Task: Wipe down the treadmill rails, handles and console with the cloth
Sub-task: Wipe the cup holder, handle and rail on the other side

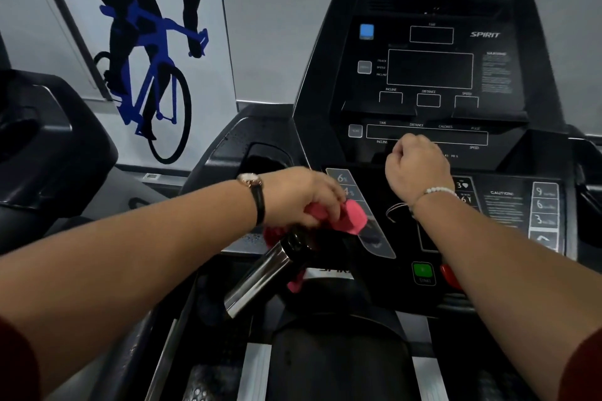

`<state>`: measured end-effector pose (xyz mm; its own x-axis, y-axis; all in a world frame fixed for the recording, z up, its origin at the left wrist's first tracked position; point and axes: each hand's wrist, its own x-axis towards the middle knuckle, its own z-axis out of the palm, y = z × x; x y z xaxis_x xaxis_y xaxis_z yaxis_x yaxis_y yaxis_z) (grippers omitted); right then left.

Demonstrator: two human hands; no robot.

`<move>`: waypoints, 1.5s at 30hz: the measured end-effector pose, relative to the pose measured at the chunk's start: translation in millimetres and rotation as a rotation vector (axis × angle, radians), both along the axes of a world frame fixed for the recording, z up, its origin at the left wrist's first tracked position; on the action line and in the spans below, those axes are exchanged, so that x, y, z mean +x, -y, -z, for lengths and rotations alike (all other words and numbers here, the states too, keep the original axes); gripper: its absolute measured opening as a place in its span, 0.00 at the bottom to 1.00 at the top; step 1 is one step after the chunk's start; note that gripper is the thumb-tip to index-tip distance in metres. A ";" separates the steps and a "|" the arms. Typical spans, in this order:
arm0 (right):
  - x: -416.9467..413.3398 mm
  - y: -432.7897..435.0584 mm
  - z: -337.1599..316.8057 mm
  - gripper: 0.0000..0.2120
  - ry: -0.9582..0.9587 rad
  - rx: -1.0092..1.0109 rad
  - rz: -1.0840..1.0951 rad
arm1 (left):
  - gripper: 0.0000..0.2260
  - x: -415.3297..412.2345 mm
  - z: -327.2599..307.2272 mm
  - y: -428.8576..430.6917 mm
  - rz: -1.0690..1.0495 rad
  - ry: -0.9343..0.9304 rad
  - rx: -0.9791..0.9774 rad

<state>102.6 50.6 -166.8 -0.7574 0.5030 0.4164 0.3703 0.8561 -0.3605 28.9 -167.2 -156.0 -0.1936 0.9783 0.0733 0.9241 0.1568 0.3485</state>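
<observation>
Head view: the left hand [303,195] grips the pink cloth [353,216], bunched over the top of the chrome handle [260,277], likely to rub it. The right hand [418,169], a curled fist that seems empty, hovers before the glossy black console [430,68]. A cyclist poster [146,75] hangs on the grey wall behind.

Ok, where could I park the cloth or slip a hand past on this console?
Free: the pocket left of the display, above the left hand; the recess right of the display. Crowded: left hand, cloth and chrome grip bunch at the incline keys.
</observation>
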 end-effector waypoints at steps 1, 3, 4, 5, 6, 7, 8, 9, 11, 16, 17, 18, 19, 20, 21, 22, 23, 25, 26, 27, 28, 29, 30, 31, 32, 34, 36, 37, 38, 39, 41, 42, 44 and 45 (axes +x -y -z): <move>-0.1 0.0 0.2 0.09 0.003 0.002 -0.001 | 0.18 -2.3 8.1 5.5 0.019 -0.030 0.029; -0.6 -0.3 0.2 0.08 0.007 0.002 -0.003 | 0.26 -2.9 24.2 17.0 0.055 -0.043 0.106; -1.7 -0.5 0.3 0.08 0.010 0.004 0.000 | 0.27 -3.5 32.6 22.4 0.068 -0.035 0.146; -1.4 -0.7 0.1 0.08 0.014 0.008 0.001 | 0.27 -2.7 40.2 28.3 0.076 -0.041 0.177; -1.6 -0.7 0.3 0.08 0.019 0.011 0.003 | 0.24 -3.4 48.2 34.8 0.084 -0.059 0.194; -2.2 -0.5 0.5 0.08 0.023 0.013 0.007 | 0.20 -4.8 55.8 43.0 0.091 -0.085 0.197; -2.6 -0.5 0.8 0.08 0.024 0.013 0.011 | 0.16 -7.0 64.2 50.7 0.102 -0.113 0.193; -2.8 -0.2 1.1 0.07 0.024 0.013 0.014 | 0.16 -7.8 69.6 58.6 0.109 -0.129 0.174; -3.3 0.1 1.9 0.07 0.023 0.018 0.018 | 0.20 -11.1 75.0 64.9 0.137 -0.119 0.145; -3.8 -0.7 1.7 0.07 0.016 0.020 0.032 | 0.18 -13.3 56.0 23.4 0.062 0.016 0.186; -4.1 -0.4 1.6 0.07 0.018 0.021 0.035 | 0.16 -14.0 57.9 20.5 0.061 0.041 0.187; -4.2 -0.5 1.8 0.07 0.019 0.022 0.036 | 0.12 -14.2 62.3 21.9 0.071 0.020 0.191; -4.4 0.0 2.0 0.07 0.021 0.021 0.039 | 0.09 -15.2 69.4 27.6 0.090 -0.023 0.196; -4.6 0.0 1.9 0.07 0.022 0.019 0.041 | 0.09 -16.0 75.5 34.3 0.115 -0.077 0.216; -5.0 -0.2 2.1 0.07 0.025 0.020 0.043 | 0.08 -17.5 81.1 41.0 0.128 -0.127 0.235; -5.2 -0.1 2.2 0.07 0.027 0.021 0.045 | 0.07 -19.8 87.2 45.9 0.121 -0.155 0.261; -5.4 0.2 2.2 0.06 0.028 0.025 0.046 | 0.05 -21.7 90.3 49.0 0.090 -0.148 0.289; -4.5 -0.2 2.0 0.07 0.022 0.029 0.051 | 0.07 -24.9 90.1 43.3 0.001 -0.114 0.308; -5.4 0.0 2.6 0.07 0.023 0.031 0.049 | 0.09 -25.5 90.2 38.1 -0.047 -0.085 0.309; -5.0 -0.1 2.7 0.07 0.022 0.031 0.050 | 0.09 -24.2 89.7 33.0 -0.072 -0.021 0.307; -5.1 -0.2 3.0 0.07 0.021 0.035 0.050 | 0.08 -20.4 89.8 28.9 -0.076 0.092 0.299; -4.8 0.0 2.8 0.07 0.019 0.042 0.052 | 0.06 -14.8 89.1 26.2 -0.065 0.233 0.290; -4.6 0.4 2.4 0.07 0.018 0.050 0.053 | 0.05 -9.6 87.1 27.0 -0.052 0.361 0.279; -4.7 0.8 2.1 0.07 0.022 0.055 0.054 | 0.07 -7.5 85.5 31.1 -0.054 0.426 0.266; -4.9 1.2 2.1 0.07 0.024 0.056 0.053 | 0.11 -6.9 83.3 37.2 -0.074 0.427 0.252; -4.1 3.2 0.1 0.08 0.036 0.049 0.051 | 0.17 -12.4 79.4 51.8 -0.093 0.356 0.197; -0.2 7.2 -3.1 0.09 0.065 0.124 0.066 | 0.18 -16.8 81.3 65.2 -0.114 0.217 0.167; 0.6 9.9 -4.9 0.10 0.093 0.248 0.075 | 0.20 -16.7 84.7 67.7 -0.141 0.130 0.184; -0.5 16.2 -7.8 0.11 0.116 0.372 0.068 | 0.20 -15.4 88.7 65.1 -0.179 0.049 0.192; -4.5 26.5 -11.2 0.11 0.126 0.456 0.029 | 0.19 -14.0 89.3 59.3 -0.214 -0.030 0.164; -18.8 56.9 -16.1 0.13 0.091 0.444 -0.097 | 0.21 -6.9 82.8 46.8 -0.258 -0.072 0.074; -26.7 73.9 -16.7 0.13 0.062 0.369 -0.161 | 0.24 -3.5 77.9 44.4 -0.251 -0.072 0.062; -39.1 96.0 -8.4 0.11 0.016 0.259 -0.267 | 0.25 3.9 75.4 52.2 -0.198 -0.034 0.187; -41.3 98.7 -2.8 0.11 0.000 0.253 -0.286 | 0.22 7.0 76.4 61.7 -0.204 0.040 0.228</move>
